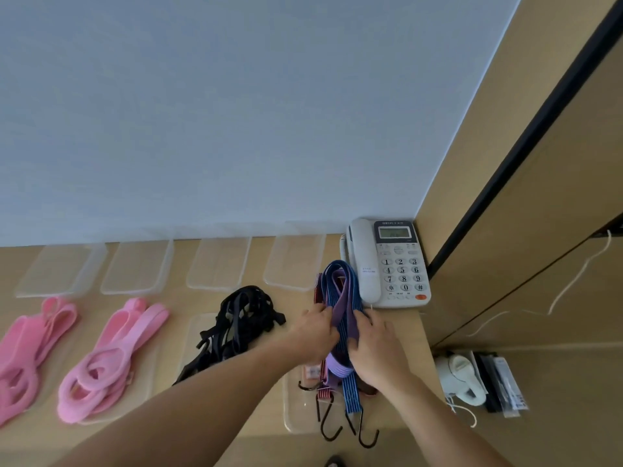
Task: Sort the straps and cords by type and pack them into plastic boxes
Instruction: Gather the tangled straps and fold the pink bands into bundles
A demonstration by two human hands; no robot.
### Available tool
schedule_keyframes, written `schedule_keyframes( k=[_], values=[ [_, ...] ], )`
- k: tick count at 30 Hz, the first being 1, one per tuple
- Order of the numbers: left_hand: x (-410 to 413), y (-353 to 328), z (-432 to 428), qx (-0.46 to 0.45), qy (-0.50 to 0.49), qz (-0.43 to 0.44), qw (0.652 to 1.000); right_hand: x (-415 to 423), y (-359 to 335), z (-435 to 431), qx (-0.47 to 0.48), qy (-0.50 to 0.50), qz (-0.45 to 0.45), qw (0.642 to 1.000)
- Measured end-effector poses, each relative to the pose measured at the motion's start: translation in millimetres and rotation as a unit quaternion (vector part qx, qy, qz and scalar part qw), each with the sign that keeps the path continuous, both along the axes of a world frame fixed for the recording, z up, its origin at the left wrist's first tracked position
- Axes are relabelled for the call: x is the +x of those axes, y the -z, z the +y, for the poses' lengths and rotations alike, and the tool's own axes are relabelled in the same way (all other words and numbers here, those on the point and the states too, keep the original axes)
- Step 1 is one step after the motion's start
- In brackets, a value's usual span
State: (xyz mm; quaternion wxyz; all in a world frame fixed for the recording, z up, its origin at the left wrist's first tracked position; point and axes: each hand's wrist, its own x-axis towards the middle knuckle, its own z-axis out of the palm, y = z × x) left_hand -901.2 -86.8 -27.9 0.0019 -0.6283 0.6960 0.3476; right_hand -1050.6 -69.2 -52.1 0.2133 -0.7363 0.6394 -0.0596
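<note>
1. A clear plastic box [295,416] sits at the desk's right end.
2. A bundle of bungee cords [340,298], blue-striped and purple, lies over it lengthwise, its looped end towards the telephone [401,264].
3. The left hand [315,332] and right hand [377,345] grip its middle, fingers curled.
4. The dark hooks [360,433] point towards the person.

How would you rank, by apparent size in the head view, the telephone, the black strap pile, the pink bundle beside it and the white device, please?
1. pink bundle
2. black strap pile, nearly alike, so unsure
3. telephone, though farther from the camera
4. white device
</note>
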Motion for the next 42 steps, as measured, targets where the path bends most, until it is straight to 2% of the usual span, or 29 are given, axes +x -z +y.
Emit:
schedule_keyframes(
  k=[4,10,17,22,30,35,39,42],
  values=[
    [11.6,-18.8,7.6,-0.058,-0.048,0.068,0.995,4.2,-22.8,-2.5,-0.046,0.029,-0.001,0.999],
    [90.5,-60.5,32.1,-0.065,-0.083,0.067,0.992,62.9,-65.6,12.6,-0.054,-0.020,0.007,0.998],
    [266.1,-110.2,120.4,-0.097,-0.180,0.038,0.978,220.9,-109.4,65.8,-0.053,-0.115,-0.009,0.992],
    [381.8,-132.6,197.9,-0.148,-0.267,0.030,0.952,346.3,-131.8,113.1,-0.058,-0.199,-0.048,0.977],
    [491.1,-121.0,273.8,-0.128,-0.366,0.051,0.920,465.1,-133.6,166.3,-0.037,-0.327,-0.045,0.943],
    [520.5,-100.4,276.7,-0.102,-0.381,0.063,0.917,501.6,-113.2,160.2,0.033,-0.322,-0.045,0.945],
    [540.5,-93.4,262.8,-0.074,-0.371,0.049,0.924,524.7,-81.2,138.2,0.065,-0.297,0.020,0.952],
    [557.7,-92.9,238.9,-0.063,-0.354,0.037,0.932,536.9,-57.4,121.8,0.082,-0.246,0.017,0.966]
  ],
)
